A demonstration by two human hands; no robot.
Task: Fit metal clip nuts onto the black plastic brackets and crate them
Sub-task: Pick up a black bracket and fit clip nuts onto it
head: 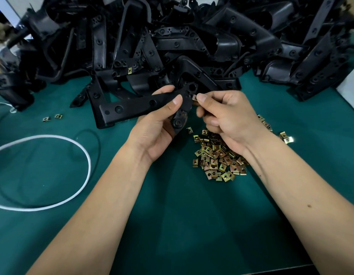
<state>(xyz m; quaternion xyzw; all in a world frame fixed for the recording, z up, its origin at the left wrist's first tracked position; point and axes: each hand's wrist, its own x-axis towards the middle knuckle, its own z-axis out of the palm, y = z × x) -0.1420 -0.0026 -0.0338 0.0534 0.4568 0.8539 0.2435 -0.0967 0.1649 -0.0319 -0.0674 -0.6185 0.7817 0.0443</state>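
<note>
Above green mat (172, 215), left hand (156, 124) grips bracket (132, 107); right hand (221, 114) pinches clip nut (194, 97); align w/ tab edge, push square.

This is a factory assembly station, a place of repeated hand work on many like parts. The bench (172, 225) wears a green mat, the sort laid on work tables. Along its far edge, black plastic brackets (192, 36) lie heaped in bulk, dozens tangled together. Nearer than the heap, to its right of centre, brass-coloured clip nuts (217, 159) lie loose in a pile, with two strays (52, 117) off to the left. A white cord (81, 147) and a black cable (96, 143) loop across the mat's left side.
</note>
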